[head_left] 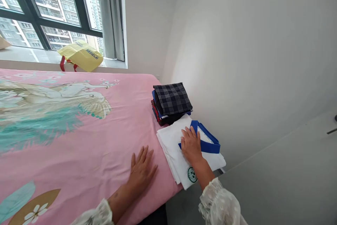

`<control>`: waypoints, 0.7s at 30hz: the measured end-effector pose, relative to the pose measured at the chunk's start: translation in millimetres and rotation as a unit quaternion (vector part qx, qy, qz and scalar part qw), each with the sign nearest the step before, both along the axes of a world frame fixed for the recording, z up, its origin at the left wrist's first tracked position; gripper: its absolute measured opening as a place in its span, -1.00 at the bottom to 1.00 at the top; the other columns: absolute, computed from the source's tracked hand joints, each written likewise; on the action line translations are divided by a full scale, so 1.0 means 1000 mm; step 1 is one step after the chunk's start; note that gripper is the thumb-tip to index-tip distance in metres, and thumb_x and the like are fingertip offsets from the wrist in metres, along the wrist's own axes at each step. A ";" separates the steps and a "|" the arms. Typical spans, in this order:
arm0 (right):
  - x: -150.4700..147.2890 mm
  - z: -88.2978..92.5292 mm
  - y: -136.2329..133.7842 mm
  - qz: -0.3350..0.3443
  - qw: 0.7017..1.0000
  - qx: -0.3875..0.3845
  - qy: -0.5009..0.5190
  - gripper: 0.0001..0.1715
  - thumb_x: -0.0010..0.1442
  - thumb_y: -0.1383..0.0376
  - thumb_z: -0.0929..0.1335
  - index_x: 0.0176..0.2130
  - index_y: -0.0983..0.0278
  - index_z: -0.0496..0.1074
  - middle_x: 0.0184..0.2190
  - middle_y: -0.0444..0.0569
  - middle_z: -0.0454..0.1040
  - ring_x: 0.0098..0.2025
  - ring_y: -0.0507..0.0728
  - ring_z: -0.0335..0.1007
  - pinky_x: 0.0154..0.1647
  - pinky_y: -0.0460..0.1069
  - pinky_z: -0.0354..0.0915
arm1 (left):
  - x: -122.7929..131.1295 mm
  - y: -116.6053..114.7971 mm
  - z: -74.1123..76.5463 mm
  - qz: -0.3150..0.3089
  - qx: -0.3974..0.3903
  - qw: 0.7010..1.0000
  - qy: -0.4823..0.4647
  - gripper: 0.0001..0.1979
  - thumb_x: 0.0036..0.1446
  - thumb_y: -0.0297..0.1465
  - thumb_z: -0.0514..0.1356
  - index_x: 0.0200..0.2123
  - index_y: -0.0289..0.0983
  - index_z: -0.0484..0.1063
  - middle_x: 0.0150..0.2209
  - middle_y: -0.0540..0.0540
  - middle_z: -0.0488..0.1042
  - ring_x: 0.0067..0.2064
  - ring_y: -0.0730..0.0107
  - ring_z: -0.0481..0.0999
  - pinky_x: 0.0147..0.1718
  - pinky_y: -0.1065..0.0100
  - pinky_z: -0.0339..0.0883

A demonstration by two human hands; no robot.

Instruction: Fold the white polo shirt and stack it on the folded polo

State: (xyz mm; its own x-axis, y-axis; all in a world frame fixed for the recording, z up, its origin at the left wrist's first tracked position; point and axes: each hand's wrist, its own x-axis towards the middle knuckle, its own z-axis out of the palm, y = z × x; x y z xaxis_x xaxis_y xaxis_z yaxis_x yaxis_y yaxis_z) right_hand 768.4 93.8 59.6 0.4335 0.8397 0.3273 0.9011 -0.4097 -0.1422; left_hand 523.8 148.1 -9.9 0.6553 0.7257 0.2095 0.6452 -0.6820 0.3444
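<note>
My right hand [191, 145] rests on a folded white shirt [171, 140] with a blue collar [210, 146] and a round dark green badge. Its fingers are spread and touch the cloth beside the collar. On the pink bedsheet [110, 154], left of the shirt, my left hand [142, 169] lies flat with fingers apart and holds nothing. Just beyond the shirt sits a stack of folded clothes [172, 100], a dark checked piece on top, with blue, black and red plaid layers below.
The shirt lies at the bed's right edge, close to the white wall [237, 60]. A yellow bag [83, 55] with red handles stands on the sill below the window [55, 11]. A grey curtain [112, 14] hangs beside it.
</note>
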 end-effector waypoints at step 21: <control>0.044 0.017 0.090 -0.161 0.986 -0.008 0.047 -0.45 0.30 0.21 0.11 0.16 0.41 0.26 0.20 0.31 0.21 0.30 0.33 -0.11 0.25 0.39 -0.33 | -0.153 -0.021 -0.047 0.116 0.073 0.991 0.010 -0.57 0.18 -0.17 0.07 0.12 0.00 0.38 0.21 -0.05 0.34 0.23 0.12 0.29 0.23 -0.14 0.01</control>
State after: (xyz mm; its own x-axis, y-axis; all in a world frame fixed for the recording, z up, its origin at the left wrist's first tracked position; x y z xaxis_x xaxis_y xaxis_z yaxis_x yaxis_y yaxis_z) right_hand 812.6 183.9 76.6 0.7067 0.6577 0.2607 0.7065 -0.6758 -0.2102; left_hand 370.6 127.3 -56.9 0.4804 0.8202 0.3108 0.7959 -0.5565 0.2385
